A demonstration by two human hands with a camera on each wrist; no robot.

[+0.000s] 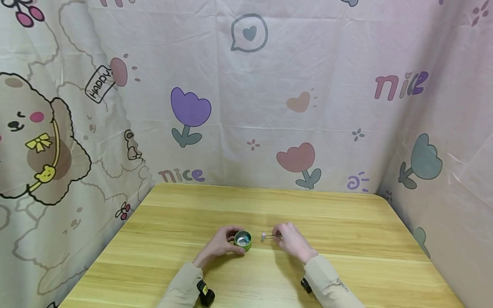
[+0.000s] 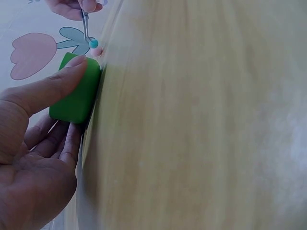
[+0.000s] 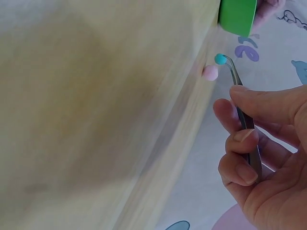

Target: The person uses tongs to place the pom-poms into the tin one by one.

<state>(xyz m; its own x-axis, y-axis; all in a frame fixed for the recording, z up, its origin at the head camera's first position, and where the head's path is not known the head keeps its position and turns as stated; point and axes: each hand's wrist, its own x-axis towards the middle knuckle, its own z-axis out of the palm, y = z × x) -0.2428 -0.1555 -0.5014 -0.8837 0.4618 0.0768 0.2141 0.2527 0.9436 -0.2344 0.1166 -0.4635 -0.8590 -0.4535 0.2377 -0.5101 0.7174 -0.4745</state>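
My left hand point(image 1: 224, 243) grips a small round green tin point(image 1: 243, 241) standing open on the wooden table point(image 1: 269, 205). In the left wrist view the thumb point(image 2: 53, 91) presses the green tin point(image 2: 76, 91) from the side. My right hand point(image 1: 288, 239) pinches metal tweezers point(image 1: 271, 236), whose tip points at the tin from a short way to its right. In the right wrist view the tweezers point(image 3: 245, 122) hold a teal bead point(image 3: 220, 59) at their tip, just above a pink bead point(image 3: 210, 73) lying on the table. The green tin point(image 3: 237, 14) is just beyond.
A cartoon-printed cloth point(image 1: 250, 107) hangs round the table at the back and both sides. The table's rounded far corners point(image 1: 379, 197) meet the cloth. A black wrist device point(image 1: 205, 293) sits on the left sleeve.
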